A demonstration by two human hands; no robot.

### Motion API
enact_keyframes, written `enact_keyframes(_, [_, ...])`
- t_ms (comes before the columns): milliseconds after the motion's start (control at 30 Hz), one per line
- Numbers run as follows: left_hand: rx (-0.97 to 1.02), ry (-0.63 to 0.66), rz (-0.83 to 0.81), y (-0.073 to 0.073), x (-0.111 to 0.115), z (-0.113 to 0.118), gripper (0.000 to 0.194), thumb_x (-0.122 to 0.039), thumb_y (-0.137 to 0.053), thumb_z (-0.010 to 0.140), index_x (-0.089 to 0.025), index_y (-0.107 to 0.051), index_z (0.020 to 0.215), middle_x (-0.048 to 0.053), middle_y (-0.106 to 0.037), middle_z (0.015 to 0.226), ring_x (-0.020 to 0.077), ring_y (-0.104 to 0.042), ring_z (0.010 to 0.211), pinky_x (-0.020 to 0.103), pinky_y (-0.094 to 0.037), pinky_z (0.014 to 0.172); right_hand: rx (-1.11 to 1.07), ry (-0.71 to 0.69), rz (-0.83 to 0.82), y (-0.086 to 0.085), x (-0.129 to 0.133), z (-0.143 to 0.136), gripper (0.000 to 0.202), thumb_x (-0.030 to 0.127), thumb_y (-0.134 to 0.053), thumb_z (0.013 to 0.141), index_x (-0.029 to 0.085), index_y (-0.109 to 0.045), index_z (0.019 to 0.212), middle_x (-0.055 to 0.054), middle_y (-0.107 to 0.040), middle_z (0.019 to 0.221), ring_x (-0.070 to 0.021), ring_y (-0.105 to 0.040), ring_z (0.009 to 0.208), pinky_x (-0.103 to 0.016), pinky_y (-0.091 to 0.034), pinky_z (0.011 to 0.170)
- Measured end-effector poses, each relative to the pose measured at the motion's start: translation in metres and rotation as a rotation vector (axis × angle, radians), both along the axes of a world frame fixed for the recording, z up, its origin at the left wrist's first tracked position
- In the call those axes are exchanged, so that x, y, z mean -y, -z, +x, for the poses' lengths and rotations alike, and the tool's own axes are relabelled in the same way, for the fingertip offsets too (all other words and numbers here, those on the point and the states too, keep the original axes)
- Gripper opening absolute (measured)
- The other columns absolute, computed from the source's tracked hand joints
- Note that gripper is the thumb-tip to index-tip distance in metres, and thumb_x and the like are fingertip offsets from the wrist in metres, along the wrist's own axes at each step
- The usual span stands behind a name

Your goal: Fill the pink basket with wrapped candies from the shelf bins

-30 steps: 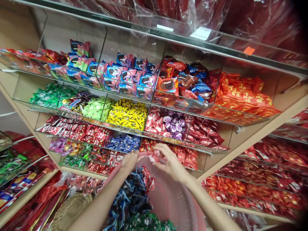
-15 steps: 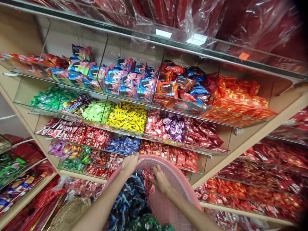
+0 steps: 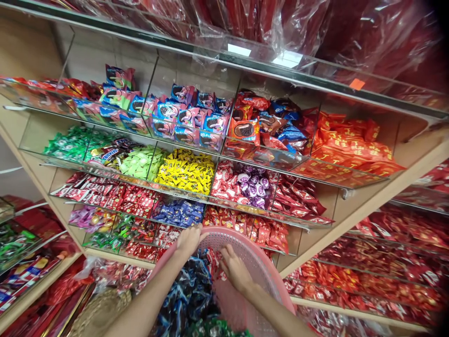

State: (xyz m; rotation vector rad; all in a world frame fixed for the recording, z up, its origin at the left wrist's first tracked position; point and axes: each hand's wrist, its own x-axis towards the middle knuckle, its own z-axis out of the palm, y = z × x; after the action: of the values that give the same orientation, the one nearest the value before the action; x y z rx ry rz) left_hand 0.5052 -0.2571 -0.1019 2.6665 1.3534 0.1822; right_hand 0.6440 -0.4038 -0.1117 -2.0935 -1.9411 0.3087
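Observation:
A round pink plastic basket [image 3: 259, 255] with small holes in its wall sits in front of me. My left hand [image 3: 189, 241] is closed over its far rim. Inside the basket my right hand [image 3: 235, 269] has its fingers bent and slightly apart, touching red-and-white wrapped candies [image 3: 214, 264] at the far side. I see no candy clearly pinched, and the fingertips are partly blurred. Dark blue-and-black wrapped packets [image 3: 191, 292] fill the left part of the basket. Green wrapped candies [image 3: 219, 327] lie at the near edge of the view.
Ahead rises a wooden rack with glass-fronted shelves [image 3: 273, 161], holding blue-pink cookie packs [image 3: 185, 114], yellow candies [image 3: 185, 171], purple candies [image 3: 257, 185] and orange packets [image 3: 354, 140]. More red packets [image 3: 379, 262] stand on shelves at right. A woven basket [image 3: 101, 309] is at lower left.
My right hand has shifted slightly left and down within the basket, covering more of the red-and-white candies. My left hand keeps its hold on the rim.

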Motion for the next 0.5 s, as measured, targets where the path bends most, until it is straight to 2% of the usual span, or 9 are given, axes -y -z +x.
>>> enact_keyframes(100, [0.008, -0.014, -0.021, -0.003, 0.002, 0.000, 0.045, -0.052, -0.032, 0.089, -0.017, -0.053, 0.108, 0.015, -0.066, 0.099, 0.0241, -0.064, 0.094, 0.033, -0.048, 0.079, 0.143, -0.178, -0.049, -0.003, 0.008, -0.002, 0.037, 0.015, -0.039, 0.088, 0.029, -0.045, 0.122, -0.005, -0.049, 0.125, -0.0163, -0.063, 0.091, -0.025, -0.050, 0.072])
enact_keyframes(200, [0.014, -0.017, -0.039, -0.006, 0.003, 0.000, 0.046, -0.052, -0.031, 0.089, -0.017, -0.053, 0.109, 0.015, -0.066, 0.101, 0.0238, -0.063, 0.096, 0.033, -0.047, 0.081, 0.294, -0.272, -0.092, 0.001, 0.014, -0.005, 0.034, 0.012, -0.040, 0.087, 0.026, -0.047, 0.117, -0.006, -0.052, 0.123, -0.0159, -0.064, 0.082, -0.025, -0.051, 0.064])
enact_keyframes(333, [0.008, -0.017, -0.035, -0.007, 0.004, -0.001, 0.045, -0.052, -0.032, 0.089, -0.017, -0.053, 0.108, 0.015, -0.066, 0.101, 0.0243, -0.064, 0.095, 0.033, -0.048, 0.080, 0.395, -0.343, -0.045, 0.012, 0.015, -0.005, 0.025, 0.010, -0.041, 0.087, 0.021, -0.051, 0.107, -0.005, -0.057, 0.114, -0.0181, -0.062, 0.087, -0.026, -0.052, 0.064])
enact_keyframes(500, [0.012, 0.004, 0.026, -0.003, 0.002, -0.001, 0.043, -0.051, -0.033, 0.089, -0.017, -0.053, 0.105, 0.013, -0.067, 0.098, 0.0256, -0.065, 0.092, 0.035, -0.049, 0.075, 0.422, -0.433, 0.050, 0.026, 0.017, -0.003, 0.025, 0.007, -0.041, 0.086, 0.021, -0.051, 0.105, -0.004, -0.059, 0.109, -0.0161, -0.062, 0.084, -0.026, -0.052, 0.068])
